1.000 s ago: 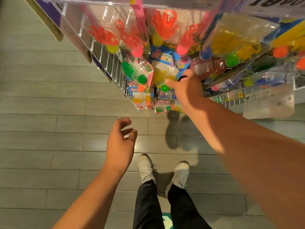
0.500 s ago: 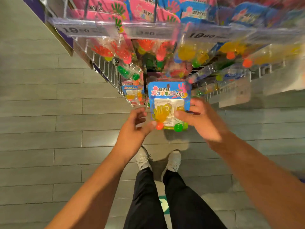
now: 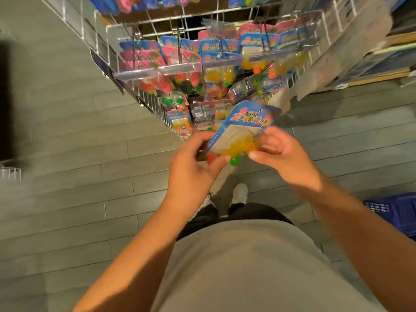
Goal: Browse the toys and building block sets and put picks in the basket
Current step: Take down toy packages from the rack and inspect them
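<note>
Step in hand: inspecting a pick. Blister pack (image 3: 244, 134) held tilted at chest height in front of the wire rack (image 3: 202, 41), clear of its hooks. Left hand (image 3: 193, 167) pinching the lower left corner; right hand (image 3: 283, 154) curled round the right edge (frame blurred, finger detail soft). Basket (image 3: 398, 212) on the floor, low right, well apart. Next, probably: release one hand, lower and swing the pack right, drop over the rim.

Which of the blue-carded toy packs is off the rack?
The blue-carded pack with the yellow sticky-hand toy, gripped by the left hand and right hand below the rack; the others hang on hooks.
</note>
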